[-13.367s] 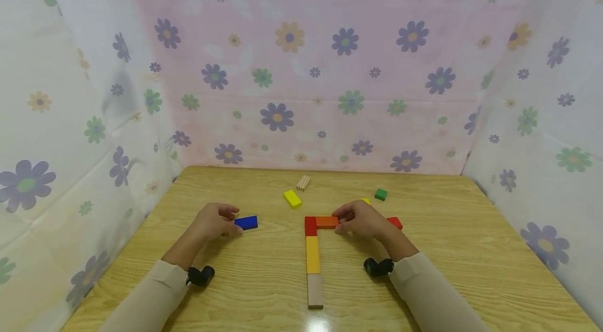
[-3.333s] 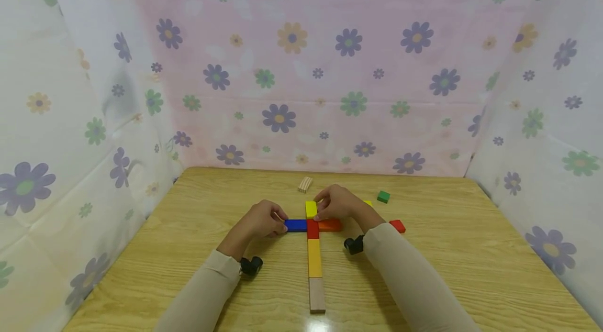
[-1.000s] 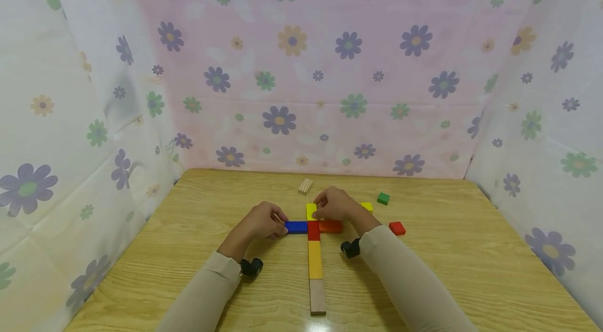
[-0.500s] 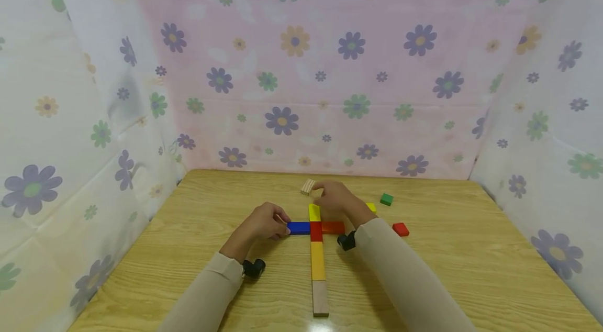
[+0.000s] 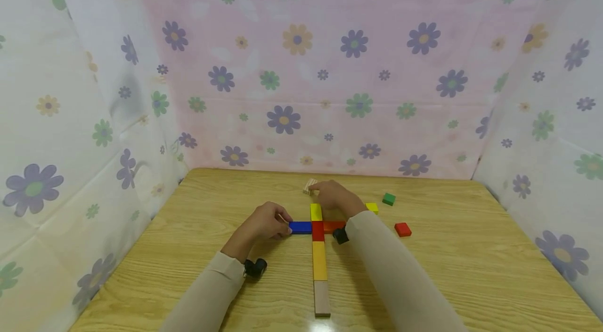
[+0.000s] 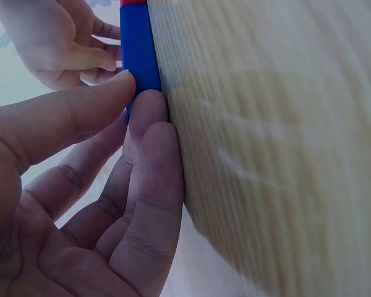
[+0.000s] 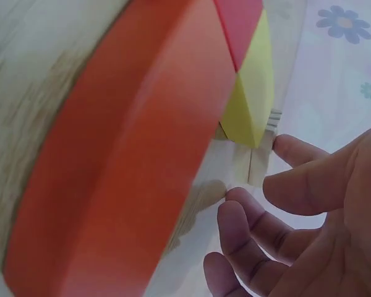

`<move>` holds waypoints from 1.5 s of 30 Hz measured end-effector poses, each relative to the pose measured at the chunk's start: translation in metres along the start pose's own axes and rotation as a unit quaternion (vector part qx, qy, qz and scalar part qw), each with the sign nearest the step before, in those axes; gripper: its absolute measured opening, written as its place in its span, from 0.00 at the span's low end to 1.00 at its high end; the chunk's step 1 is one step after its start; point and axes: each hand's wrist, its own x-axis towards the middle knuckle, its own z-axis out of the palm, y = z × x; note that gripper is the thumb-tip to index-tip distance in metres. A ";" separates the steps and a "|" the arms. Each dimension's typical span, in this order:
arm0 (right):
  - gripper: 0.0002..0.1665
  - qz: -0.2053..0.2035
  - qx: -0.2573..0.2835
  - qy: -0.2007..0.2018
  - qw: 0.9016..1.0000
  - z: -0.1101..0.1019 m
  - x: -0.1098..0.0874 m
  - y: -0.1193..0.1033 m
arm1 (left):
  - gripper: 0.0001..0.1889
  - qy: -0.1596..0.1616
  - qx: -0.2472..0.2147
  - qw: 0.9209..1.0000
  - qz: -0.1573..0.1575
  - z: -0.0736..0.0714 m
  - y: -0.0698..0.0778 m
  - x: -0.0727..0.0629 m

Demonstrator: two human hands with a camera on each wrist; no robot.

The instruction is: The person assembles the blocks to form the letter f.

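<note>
At the far side of the layout, a small striped wooden block (image 5: 311, 182) lies on the bench, just beyond a cross made of flat coloured blocks. Your right hand (image 5: 333, 197) reaches over it with the index finger extended to the block; whether it touches is hard to tell. In the right wrist view the thumb stands apart from the fingers, with nothing clearly pinched between them. Nearer you, the fingers of your left hand (image 5: 265, 221) are clamped on the outer end of the blue block (image 5: 300, 227), the cross's left arm. At its centre is a red block (image 5: 317, 231), with a yellow block (image 5: 316, 212) above, an orange block (image 5: 332, 225) to the right, and an amber block (image 5: 319, 261) then a plain wood block (image 5: 322, 298) running towards you. Off to the right lie a second yellow block (image 5: 372, 208), a green block (image 5: 388, 199) and a loose red block (image 5: 403, 229). The step in hand looks like getting hold of the striped block; the next move seems to call for thumb and finger on opposite sides, without nudging the yellow block.
</note>
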 end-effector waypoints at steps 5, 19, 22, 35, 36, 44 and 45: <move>0.30 0.009 0.029 -0.005 1.000 -0.003 -0.003 0.006 | 0.10 0.001 0.001 1.000 0.001 0.000 0.001 -0.001; 0.40 0.057 0.139 0.066 0.986 0.005 0.001 0.021 | 0.10 -0.003 -0.002 1.000 0.005 0.001 0.000 0.001; 0.40 0.082 0.159 0.056 0.982 0.006 0.002 0.022 | 0.09 -0.003 0.000 1.000 0.004 0.001 0.001 0.001; 0.23 0.095 0.125 0.081 0.984 0.006 0.012 0.026 | 0.10 0.000 0.003 1.000 -0.003 0.001 0.000 0.002; 0.23 0.094 0.126 0.083 0.984 0.006 0.012 0.025 | 0.10 -0.001 0.005 1.000 -0.003 0.001 0.000 0.002; 0.26 0.100 0.155 0.086 0.979 0.005 0.007 0.016 | 0.10 -0.002 -0.001 1.000 -0.001 -0.001 0.000 0.000; 0.27 0.101 0.151 0.085 0.980 0.005 0.007 0.015 | 0.10 -0.002 -0.003 1.000 -0.001 -0.001 0.000 0.000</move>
